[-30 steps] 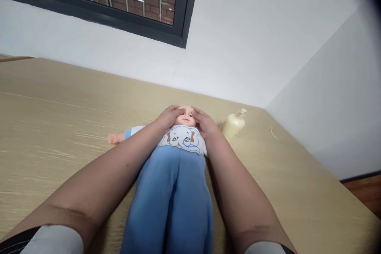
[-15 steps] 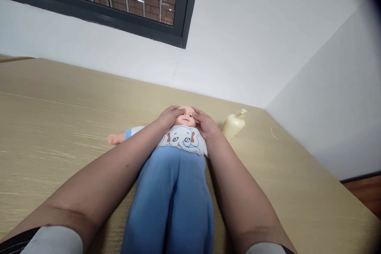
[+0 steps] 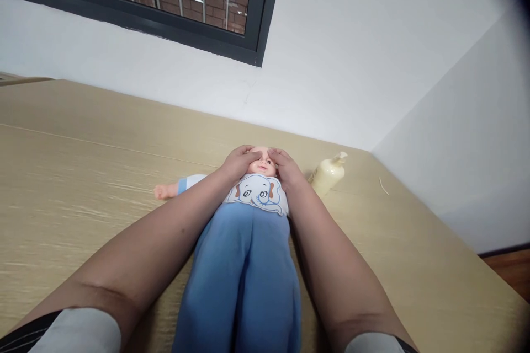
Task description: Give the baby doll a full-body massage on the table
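Note:
A baby doll (image 3: 248, 253) lies on its back, feet toward me, in blue trousers and a white top with an elephant face. Curved around one side of its head is my left hand (image 3: 239, 162), the thumb resting near the doll's eye. My right hand (image 3: 287, 167) cups the other side, with its thumb on the brow. Between the thumbs the doll's mouth, nose and part of the eyes show. One doll arm (image 3: 168, 191) sticks out past my left forearm; the other is hidden. My fingertips behind the head cannot be made out fully.
A cream pump bottle (image 3: 329, 174) stands right of my right hand. Farther right, a thin pale strip (image 3: 383, 186) lies on the wooden tabletop (image 3: 103, 165). A white wall (image 3: 331, 66) with a dark-framed window (image 3: 165, 0) rises behind the table.
The whole view has shifted slightly, so everything sits a little farther right. Both hands remain on the doll's head, with the thumbs only slightly moved.

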A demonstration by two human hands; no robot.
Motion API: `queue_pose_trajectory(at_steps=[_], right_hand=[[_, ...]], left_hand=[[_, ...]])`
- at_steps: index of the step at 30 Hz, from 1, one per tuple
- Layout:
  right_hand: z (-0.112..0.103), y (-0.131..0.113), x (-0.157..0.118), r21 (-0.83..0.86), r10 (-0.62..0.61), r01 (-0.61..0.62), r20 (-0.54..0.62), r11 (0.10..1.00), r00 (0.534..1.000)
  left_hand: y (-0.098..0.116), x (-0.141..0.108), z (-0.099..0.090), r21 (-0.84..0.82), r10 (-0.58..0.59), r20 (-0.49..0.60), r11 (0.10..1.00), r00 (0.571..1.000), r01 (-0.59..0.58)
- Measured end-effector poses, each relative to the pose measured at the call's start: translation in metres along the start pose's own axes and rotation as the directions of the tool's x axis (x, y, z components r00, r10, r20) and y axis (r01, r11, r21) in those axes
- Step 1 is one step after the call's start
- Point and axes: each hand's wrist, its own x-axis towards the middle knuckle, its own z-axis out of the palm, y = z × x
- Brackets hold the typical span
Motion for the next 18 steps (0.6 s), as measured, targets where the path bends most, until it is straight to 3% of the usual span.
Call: queue_pose_trajectory(at_steps=[9,18], right_hand=[[-0.0061,-0.0021,-0.0013,0.116,0.052,-0.051,-0.004,0.992,0.999],[0.0012,-0.0062,-0.0044,0.123,0.009,-0.009,0.005,0.992,1.0]], left_hand=[[-0.0014,0.0002,-0.0003,-0.012,0.001,0.018,1.0,1.0,-0.001],[-0.0008,0.0005,-0.0029,0.058,0.087,-0.03,0.995,0.996,-0.085]])
